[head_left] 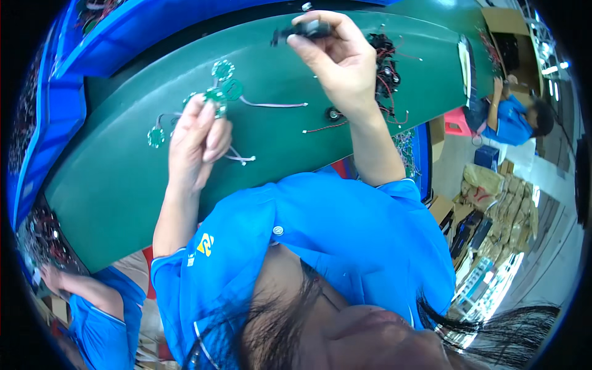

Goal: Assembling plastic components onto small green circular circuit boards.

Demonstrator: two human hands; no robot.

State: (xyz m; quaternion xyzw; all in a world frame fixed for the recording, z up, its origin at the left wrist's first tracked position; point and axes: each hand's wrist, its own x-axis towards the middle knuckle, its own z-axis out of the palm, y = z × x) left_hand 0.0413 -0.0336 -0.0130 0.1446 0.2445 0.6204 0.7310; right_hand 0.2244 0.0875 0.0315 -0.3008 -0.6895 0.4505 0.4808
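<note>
My left hand is raised over the green table and pinches a small round green circuit board at its fingertips. A thin pale wire trails from under that hand. My right hand is further out, its fingers closed on a small black part. On the table near the left hand lie more round green boards with pale wires. A black round part with a red wire lies beside my right wrist.
A heap of black parts with red wires lies right of my right hand. Blue bins line the table's left side. One co-worker in blue sits at far right, another at lower left. Cardboard boxes stand on the floor.
</note>
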